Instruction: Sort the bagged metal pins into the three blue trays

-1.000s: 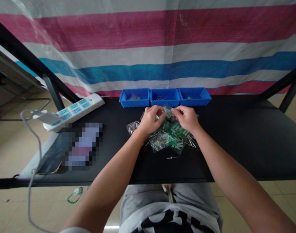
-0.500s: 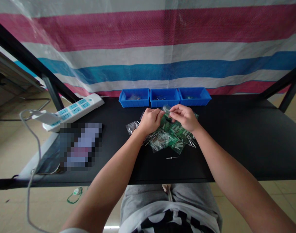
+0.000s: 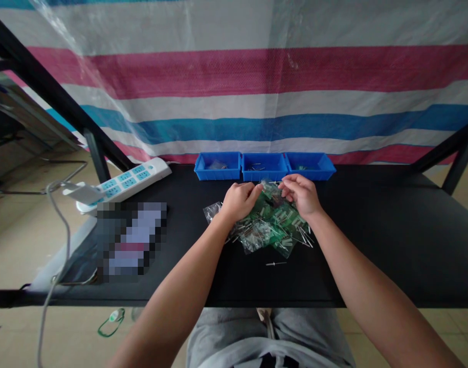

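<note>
On the black table lies a pile of small clear and green plastic bags (image 3: 259,236) with loose blind rivets (image 3: 305,236) among them. My left hand (image 3: 240,200) is closed at the pile's left side, its thumb and finger pinching the edge of a small clear bag (image 3: 269,188). Opposite it, my right hand (image 3: 301,195) has its fingertips together on a thin metal rivet (image 3: 274,182), which points left over that bag. One single rivet (image 3: 275,263) lies apart, in front of the pile.
Three blue bins (image 3: 264,175) stand in a row behind the pile, with a few small items in each. To the left are a white power strip (image 3: 128,184) with a plugged-in cable and a pixelated flat object (image 3: 137,240). A striped sheet (image 3: 234,76) hangs behind.
My right hand has moved a little away from my left, and a thin rivet now shows at its fingertips. The whole view has shifted slightly, with the table lower in it.
</note>
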### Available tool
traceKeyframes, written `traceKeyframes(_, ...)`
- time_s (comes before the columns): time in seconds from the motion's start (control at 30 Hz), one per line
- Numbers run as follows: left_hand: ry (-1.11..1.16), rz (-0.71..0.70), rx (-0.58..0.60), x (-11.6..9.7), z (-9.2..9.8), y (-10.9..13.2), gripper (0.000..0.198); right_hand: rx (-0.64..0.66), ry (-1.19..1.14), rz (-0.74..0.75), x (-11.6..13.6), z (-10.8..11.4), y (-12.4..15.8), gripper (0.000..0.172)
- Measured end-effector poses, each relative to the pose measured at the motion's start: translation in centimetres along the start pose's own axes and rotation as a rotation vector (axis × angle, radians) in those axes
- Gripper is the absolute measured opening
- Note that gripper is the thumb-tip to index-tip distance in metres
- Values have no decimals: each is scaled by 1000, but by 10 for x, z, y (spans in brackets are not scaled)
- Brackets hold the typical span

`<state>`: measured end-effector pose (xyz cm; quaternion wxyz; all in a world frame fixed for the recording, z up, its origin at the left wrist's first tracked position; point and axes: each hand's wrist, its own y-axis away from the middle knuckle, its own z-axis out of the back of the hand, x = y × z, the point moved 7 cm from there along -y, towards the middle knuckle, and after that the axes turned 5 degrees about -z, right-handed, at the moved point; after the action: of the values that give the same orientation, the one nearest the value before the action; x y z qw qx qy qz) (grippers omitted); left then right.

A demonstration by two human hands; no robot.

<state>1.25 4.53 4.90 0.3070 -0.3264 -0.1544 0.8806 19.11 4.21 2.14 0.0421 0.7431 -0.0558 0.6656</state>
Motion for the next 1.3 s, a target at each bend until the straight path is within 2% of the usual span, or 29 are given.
traceKeyframes(0.07,-11,-5,0,0,0,-1,48,12,21,35,0,1,-2,33)
traceKeyframes(0.2,-31,-10,42,3,-5,0,42,118,-2,67,-2,-2,-4,61)
traceKeyframes(0.27,-44,1,61,5,-8,0,39,145,-47,84,-2,-2,-4,66)
traceKeyframes(0.43,-59,33,84,7,-8,1,35,118,-88,75,1,3,-3,55)
traceKeyframes(0.7,-98,92,-2,16,0,1,29,-137,5,71,5,19,-7,30)
traceKeyframes(0.8,-111,126,-50,20,4,2,28,-195,64,94,7,23,-8,23)
traceKeyframes(0.93,-95,154,-101,25,7,3,22,-190,240,172,12,23,-6,17)
traceKeyframes(1.1,-91,201,-114,30,7,3,19,-156,659,350,20,11,3,15)
traceKeyframes(1.17,-96,217,-111,32,6,3,20,-99,783,387,19,4,5,20)
traceKeyframes(1.3,-90,213,-102,34,2,3,20,70,1029,484,12,-13,8,42)
